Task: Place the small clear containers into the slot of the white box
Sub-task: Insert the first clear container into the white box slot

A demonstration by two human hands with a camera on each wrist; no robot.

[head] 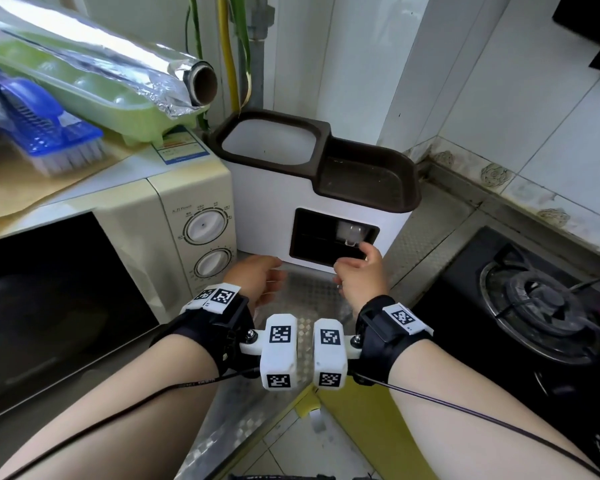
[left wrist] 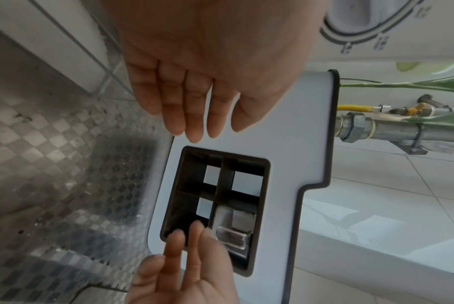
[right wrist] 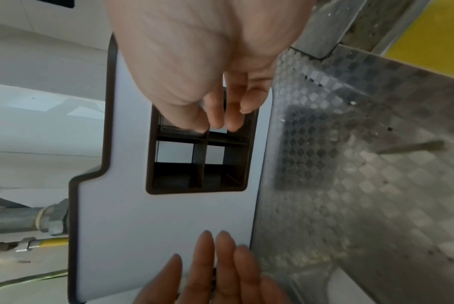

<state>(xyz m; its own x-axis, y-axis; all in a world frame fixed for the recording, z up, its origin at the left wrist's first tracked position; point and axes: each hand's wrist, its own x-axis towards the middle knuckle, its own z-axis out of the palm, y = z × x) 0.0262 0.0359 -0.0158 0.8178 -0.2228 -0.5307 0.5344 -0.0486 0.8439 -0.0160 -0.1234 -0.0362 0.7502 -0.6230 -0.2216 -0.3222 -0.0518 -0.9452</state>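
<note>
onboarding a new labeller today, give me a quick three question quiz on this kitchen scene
1. True or false: a small clear plastic container already sits in one compartment of the dark four-part slot in the white plastic box.
2. Which hand is at that container? A) left hand B) right hand C) neither
3. Fill in: the cream appliance with two round dials standing left of the white box is a ____.

Key
1. True; in the head view it is the upper right compartment.
2. B; the right hand has its fingertips at the container, while the left hand hovers open and empty in front of the box.
3. Microwave.
</note>
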